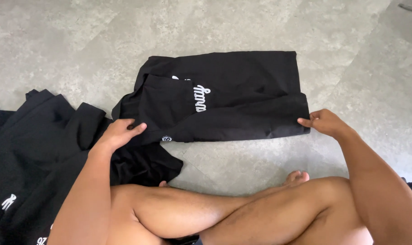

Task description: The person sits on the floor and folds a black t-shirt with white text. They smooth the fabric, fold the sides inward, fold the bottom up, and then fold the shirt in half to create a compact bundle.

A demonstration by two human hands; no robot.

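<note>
Setting: a person sits cross-legged on a grey floor (242, 27), seen from a camera worn on the head.
Shirt: a black shirt (242, 90), partly folded into a rough rectangle, lies flat on the floor just ahead of the legs.
Long axis: it runs left to right across the view; the collar end with the white lettering points to the person's left, the straight folded end to the right.
Left hand: the left hand (119, 132) rests on the near left corner of the shirt, fingers closed lightly on the cloth.
Right hand: the right hand (323, 121) pinches the near right corner between thumb and fingers.
Nearby: a heap of black clothes (38, 149) lies at the left, touching or overlapping the shirt's left end.
Far corner: a thin grey object at the top right is too small to make out.
Risk: the loose flap near the collar looks likely to slip open if the two corners are pulled unevenly; the left corner could also catch on the heap and drag it along, creasing the fold.
</note>
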